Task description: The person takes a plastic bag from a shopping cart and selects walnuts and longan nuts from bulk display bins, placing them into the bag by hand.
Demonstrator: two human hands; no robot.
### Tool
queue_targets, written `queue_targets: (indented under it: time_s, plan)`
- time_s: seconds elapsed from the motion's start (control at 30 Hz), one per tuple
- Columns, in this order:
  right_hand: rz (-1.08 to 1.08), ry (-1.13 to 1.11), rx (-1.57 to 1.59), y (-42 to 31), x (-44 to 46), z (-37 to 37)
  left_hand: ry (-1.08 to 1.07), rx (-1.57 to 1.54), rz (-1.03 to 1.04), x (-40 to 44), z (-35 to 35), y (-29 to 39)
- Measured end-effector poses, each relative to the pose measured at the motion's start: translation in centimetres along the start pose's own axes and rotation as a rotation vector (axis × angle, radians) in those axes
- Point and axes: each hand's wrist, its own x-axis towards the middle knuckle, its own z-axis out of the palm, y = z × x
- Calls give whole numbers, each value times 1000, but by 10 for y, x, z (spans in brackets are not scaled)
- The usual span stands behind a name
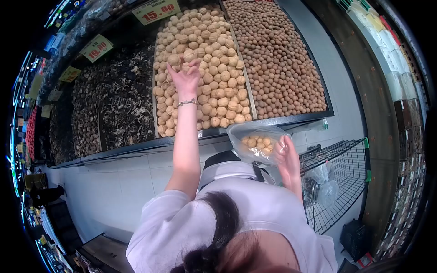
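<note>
My left hand, with a bracelet at the wrist, reaches over a bin of pale whole walnuts. Its fingers are curled, and a walnut shows at the thumb and fingertips. Closer to my body, my right hand grips the side of a clear plastic bag. Several walnuts lie inside the bag, which hangs in front of the display's edge.
Smaller brown round nuts fill the bin to the right. Dark dried goods lie left, below price signs. A wire shopping cart holding plastic bags stands at my right. The display's dark rim runs before me.
</note>
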Motion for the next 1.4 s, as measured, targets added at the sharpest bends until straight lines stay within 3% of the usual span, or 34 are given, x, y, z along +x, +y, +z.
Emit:
queue_targets:
  time_s: [0.1,0.17,0.23,0.33,0.47,0.6,0.7,0.8,0.9,0.93,1.07,1.17,1.2,1.23,1.27,1.3,1.4]
  plan:
    - [25,9,-5,0,-1,2,-71,278,-263,-54,17,-43]
    - [21,-20,-4,3,2,-4,-5,341,-574,-93,18,-76]
    - [16,-36,-6,5,2,-4,114,401,-742,-130,9,-107]
    - [28,-10,12,6,0,-1,151,789,-841,-154,-8,-130]
    - [38,6,-8,6,-5,5,250,1022,-926,-154,-34,-137]
    - [8,-13,-25,9,-6,3,223,1128,-902,-164,-43,-146]
    - [14,10,-16,8,-9,3,82,1472,-915,-162,-52,-145]
    - [20,-36,-15,10,-7,0,-320,1865,-793,-161,-70,-149]
    - [24,-88,-4,10,-7,-10,-380,2031,-805,-161,-73,-151]
    - [19,-97,-6,10,-8,-10,-444,2023,-816,-159,-74,-147]
    - [11,109,-26,8,-13,9,-368,1893,-880,-169,-86,-135]
    - [15,-31,35,4,-17,3,-466,1861,-982,-160,-35,-125]
    - [18,-19,46,0,-18,5,-549,1748,-1047,-146,-24,-115]
    - [9,-58,52,-2,-18,2,-410,1458,-1075,-137,-3,-106]
    - [2,-97,58,-3,-19,-2,-391,1399,-1026,-120,16,-92]
    - [-4,-136,63,-4,-19,-5,-325,1401,-851,-109,37,-84]
    - [-11,-139,36,-3,-16,-5,-103,1722,-347,-50,58,-51]
